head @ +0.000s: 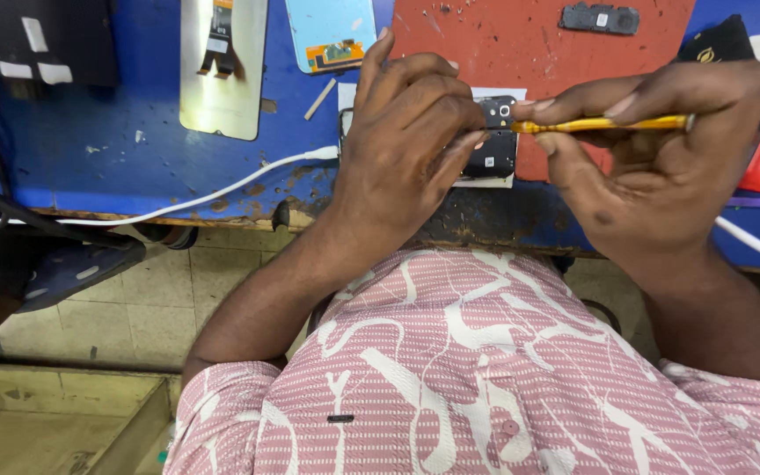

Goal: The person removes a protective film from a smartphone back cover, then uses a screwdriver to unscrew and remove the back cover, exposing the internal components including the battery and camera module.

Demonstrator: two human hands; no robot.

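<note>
Left hand [402, 145] fingers pin the opened phone [492, 141] steady on the desk [125, 167]; right hand [661, 154] fingers pinch a yellow screwdriver [604, 125], tip at it.

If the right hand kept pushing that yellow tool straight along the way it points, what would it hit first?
The right hand aims the yellow tool leftward; its tip already seems to meet the small black phone part pinned by the left hand, though contact depth is hard to judge.
</note>
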